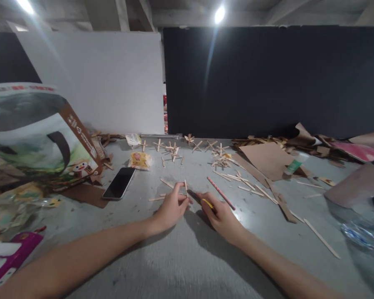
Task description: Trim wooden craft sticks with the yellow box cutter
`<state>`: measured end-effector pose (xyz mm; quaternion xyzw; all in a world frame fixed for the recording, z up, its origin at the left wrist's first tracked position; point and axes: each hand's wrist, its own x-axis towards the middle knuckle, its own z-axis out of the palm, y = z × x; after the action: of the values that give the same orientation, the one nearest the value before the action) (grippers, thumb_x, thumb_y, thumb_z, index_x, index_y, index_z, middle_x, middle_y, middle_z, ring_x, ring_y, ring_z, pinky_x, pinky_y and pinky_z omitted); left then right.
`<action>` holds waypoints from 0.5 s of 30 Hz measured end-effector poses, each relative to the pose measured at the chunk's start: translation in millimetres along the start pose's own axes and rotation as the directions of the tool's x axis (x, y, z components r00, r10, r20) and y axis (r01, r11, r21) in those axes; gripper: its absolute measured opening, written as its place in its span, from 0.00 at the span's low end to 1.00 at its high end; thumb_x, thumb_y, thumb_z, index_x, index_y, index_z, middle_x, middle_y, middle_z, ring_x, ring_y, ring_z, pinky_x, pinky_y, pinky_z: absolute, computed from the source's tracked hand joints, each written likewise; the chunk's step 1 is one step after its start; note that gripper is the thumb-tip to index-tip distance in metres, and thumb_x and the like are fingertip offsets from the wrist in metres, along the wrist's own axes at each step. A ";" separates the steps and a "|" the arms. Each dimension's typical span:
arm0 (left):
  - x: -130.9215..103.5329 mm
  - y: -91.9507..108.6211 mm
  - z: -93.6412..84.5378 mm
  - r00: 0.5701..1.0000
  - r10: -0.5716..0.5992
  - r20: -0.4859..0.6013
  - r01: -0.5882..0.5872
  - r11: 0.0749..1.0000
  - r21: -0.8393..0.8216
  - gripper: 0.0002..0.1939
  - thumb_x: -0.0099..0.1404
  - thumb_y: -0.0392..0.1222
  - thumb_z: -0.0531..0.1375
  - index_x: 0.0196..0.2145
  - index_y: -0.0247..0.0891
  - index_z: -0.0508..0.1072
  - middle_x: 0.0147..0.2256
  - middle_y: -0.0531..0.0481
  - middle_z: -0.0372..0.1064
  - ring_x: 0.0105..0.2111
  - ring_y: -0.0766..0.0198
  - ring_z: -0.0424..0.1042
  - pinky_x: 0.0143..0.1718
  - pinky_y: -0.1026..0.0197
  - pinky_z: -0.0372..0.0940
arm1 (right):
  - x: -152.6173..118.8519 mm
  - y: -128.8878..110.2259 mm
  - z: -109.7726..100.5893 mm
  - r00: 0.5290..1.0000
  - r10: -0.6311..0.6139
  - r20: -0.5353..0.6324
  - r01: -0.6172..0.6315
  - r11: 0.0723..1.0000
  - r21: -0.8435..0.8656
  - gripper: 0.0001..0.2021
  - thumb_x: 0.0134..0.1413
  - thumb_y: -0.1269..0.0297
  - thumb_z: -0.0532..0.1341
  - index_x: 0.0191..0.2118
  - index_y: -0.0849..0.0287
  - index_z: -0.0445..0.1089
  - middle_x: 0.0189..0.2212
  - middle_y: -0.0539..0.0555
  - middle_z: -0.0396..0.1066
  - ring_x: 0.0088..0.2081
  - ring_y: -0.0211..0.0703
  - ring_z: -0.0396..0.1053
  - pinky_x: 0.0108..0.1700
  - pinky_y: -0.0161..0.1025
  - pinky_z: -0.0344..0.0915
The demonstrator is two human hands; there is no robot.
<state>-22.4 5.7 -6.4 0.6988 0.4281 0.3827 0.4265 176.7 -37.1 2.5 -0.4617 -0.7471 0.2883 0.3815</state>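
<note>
My left hand (171, 207) is closed around a short wooden craft stick (185, 187), which stands upright between thumb and fingers. In my right hand (220, 218) is a yellow utility knife (207, 203), its dark blade end pointing left at the stick; whether the blade touches it I cannot tell. Loose craft sticks (157, 199) lie just left of my left hand. A red patterned pencil (221, 193) rests on the grey table (174, 265) beyond my right hand.
Small crossed-stick pieces (173, 151) stand along the back. More craft sticks (249, 190) and cardboard sheets (264, 160) lie to the right. On the left are a phone (119, 183), a yellow packet (140, 160), a large printed bag (34, 141) and a purple object (18, 253).
</note>
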 end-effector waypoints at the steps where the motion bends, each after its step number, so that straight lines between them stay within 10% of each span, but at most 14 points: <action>1: 0.2 -0.6 -0.5 1.000 -0.004 0.003 0.004 1.000 0.006 0.19 0.69 0.40 0.58 0.57 0.38 0.63 0.30 0.50 0.79 0.26 0.62 0.75 0.29 0.64 0.64 | -2.2 -1.2 1.9 1.000 -0.001 0.003 0.001 1.000 -0.004 0.17 0.74 0.58 0.49 0.54 0.59 0.71 0.31 0.53 0.76 0.28 0.42 0.72 0.34 0.35 0.65; 15: -2.2 2.2 0.1 1.000 -0.003 0.016 0.004 0.999 -0.043 0.36 0.71 0.38 0.58 0.73 0.41 0.52 0.28 0.54 0.76 0.29 0.63 0.75 0.38 0.62 0.67 | -16.2 -3.9 1.6 0.998 -0.060 0.020 0.059 0.998 0.027 0.20 0.71 0.66 0.52 0.63 0.57 0.69 0.48 0.62 0.79 0.44 0.45 0.78 0.47 0.40 0.72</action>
<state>-22.5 3.0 -4.8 0.6917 0.4177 0.3854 0.4454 178.1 -53.6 -0.2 -0.4312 -0.7606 0.2915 0.3880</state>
